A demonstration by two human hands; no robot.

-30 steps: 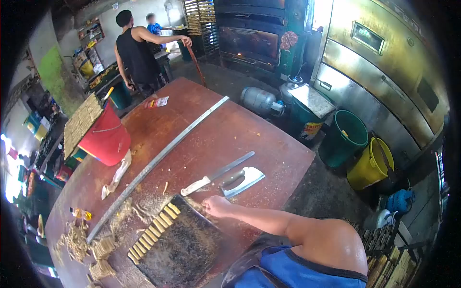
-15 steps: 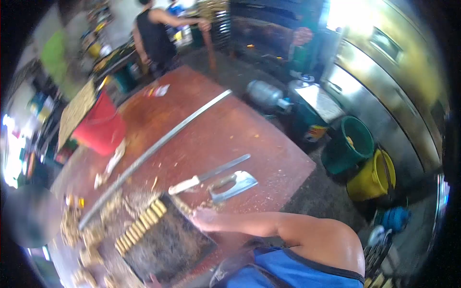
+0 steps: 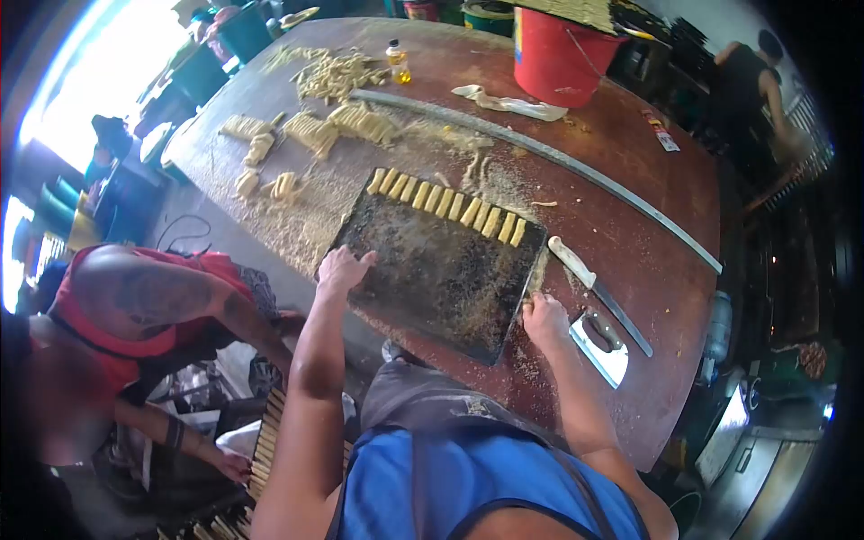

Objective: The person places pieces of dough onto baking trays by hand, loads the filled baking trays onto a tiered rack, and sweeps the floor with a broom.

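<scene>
Black tray sits flat by the near edge of the counter, right between my two grips. The left grip is at its left near corner and the right grip is against its right side, so most of the tray's bare middle lies between them.

As for containers, the tray has one row of dough sticks lined up along its far side, rest of it just dark and crumby. Up by the counter's far edge there's a red bucket with a slatted-looking sheet across the top, so I can't tell what's inside. Small bottle left of that has some yellow liquid in the bottom.

Grip-wise: left one's spread, thumb out from the fingers, touching the tray corner. Right one's curled in at the tray edge, but I honestly can't tell if it's pinching the rim or just resting there. The long knife and the chopper lie just right of it, not touched.
</scene>
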